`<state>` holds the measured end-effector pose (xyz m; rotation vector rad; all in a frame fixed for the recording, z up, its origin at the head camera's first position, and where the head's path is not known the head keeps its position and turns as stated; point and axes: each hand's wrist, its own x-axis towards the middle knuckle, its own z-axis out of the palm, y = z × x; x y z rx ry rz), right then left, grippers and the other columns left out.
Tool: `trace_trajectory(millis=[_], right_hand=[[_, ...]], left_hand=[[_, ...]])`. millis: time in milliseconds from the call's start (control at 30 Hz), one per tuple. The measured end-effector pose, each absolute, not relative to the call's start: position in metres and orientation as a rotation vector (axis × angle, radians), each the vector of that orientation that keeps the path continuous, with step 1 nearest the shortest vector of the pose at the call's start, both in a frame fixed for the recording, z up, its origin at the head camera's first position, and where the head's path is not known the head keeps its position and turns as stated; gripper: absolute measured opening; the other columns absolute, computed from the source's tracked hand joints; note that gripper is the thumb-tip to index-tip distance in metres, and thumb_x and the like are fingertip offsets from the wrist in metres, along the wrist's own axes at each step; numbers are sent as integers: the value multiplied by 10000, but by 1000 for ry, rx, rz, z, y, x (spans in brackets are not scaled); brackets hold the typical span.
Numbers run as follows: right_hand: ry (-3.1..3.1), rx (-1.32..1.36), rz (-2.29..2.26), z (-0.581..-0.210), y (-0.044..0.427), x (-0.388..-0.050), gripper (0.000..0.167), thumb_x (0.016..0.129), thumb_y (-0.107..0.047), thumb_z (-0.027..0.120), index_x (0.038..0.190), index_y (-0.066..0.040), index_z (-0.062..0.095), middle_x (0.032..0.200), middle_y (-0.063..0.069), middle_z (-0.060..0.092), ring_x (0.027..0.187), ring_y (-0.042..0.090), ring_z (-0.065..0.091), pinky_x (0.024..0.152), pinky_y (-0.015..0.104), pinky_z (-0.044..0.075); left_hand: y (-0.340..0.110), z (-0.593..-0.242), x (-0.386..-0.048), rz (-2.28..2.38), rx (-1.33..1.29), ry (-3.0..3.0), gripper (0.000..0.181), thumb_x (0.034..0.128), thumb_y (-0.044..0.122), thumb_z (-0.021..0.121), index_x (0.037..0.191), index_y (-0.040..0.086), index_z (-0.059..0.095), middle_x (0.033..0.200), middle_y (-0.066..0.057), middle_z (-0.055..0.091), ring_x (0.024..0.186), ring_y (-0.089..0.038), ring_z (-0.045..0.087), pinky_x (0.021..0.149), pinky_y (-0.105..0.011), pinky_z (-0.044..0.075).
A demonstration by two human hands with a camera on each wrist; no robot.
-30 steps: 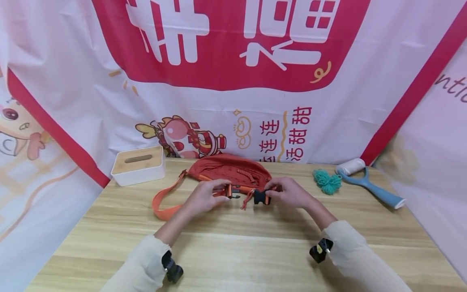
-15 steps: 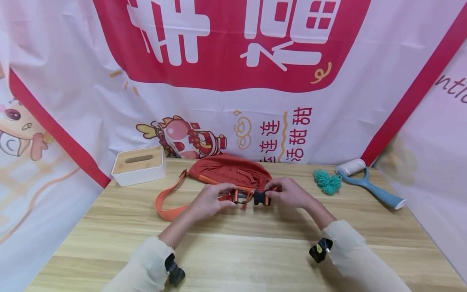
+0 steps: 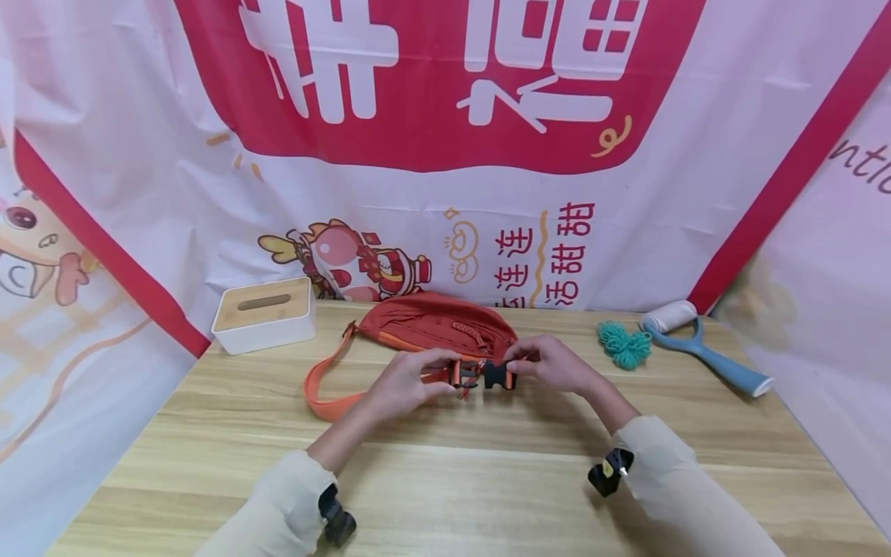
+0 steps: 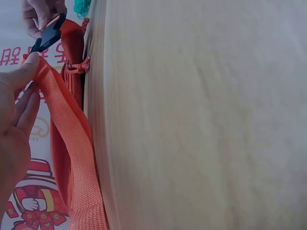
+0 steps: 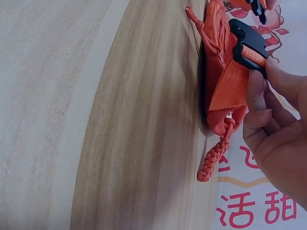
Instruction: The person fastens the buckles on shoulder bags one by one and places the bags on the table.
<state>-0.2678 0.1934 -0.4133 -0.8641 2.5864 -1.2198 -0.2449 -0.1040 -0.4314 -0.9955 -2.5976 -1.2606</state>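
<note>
Pinching the black plastic pronged clip (image 5: 259, 12), the left hand (image 3: 407, 383) could miss the black plastic socket (image 3: 496, 376) the right hand (image 3: 554, 365) pinches, if either tips.

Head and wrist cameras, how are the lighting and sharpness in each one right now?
Head view: bright, with a pale sheen across the table and a soft shadow beneath the right sleeve; left wrist view: dimmer and greyer, wood grain soft, though the orange strap shows its weave; right wrist view: black buckle half fairly clear, table paler and hazier toward the left.
</note>
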Motion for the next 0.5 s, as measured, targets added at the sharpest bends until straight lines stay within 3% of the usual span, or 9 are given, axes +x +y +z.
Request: trace_trajectory(millis=[333,500], right_hand=[[2544,-829,-1284,-412,195,-267,140,994,-131,664,1089,-78,752,956,8,719,848,196,624,727,313,525],[2525,-788,-1287,-410,194,-266,146,1006,-140,646,1098,-87,747,940,18,698,819,262,593,670,306,497]], left_hand=[[-97,-434,-248,-1179,-1063,-2533,499,810,123,867,1279,129,696,1233,-10,713,1122,-137,666,937,-346,539],[-96,-434,-248,-1176,-1069,-2509,502,819,131,861,1292,119,689,1239,-12,711,1130,-133,662,919,-350,548]])
